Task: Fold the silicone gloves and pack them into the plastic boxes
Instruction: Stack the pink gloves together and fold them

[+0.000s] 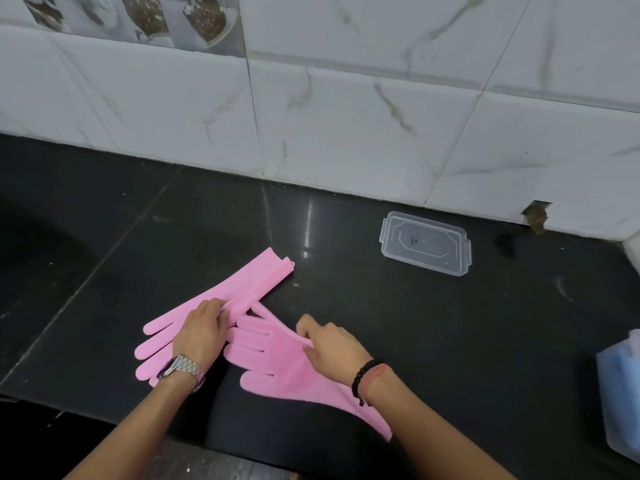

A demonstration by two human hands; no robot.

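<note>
Two pink silicone gloves lie on the black counter. The left glove (242, 289) stretches from its cuff at the upper right down to its fingers at the lower left, with one long edge folded over. My left hand (202, 329), with a metal watch on the wrist, pinches that folded edge near the palm. The right glove (277, 372) lies flat with its fingers pointing left, and its cuff runs under my right forearm. My right hand (329, 346) grips the bristled upper edge of this glove and lifts it. A clear plastic lid (426, 242) lies flat beyond them to the right.
A clear plastic box (621, 393) holding something blue stands at the right edge of the black counter (450, 323). A white marble-tiled wall (346, 116) closes the back. The counter's front edge runs just below my forearms.
</note>
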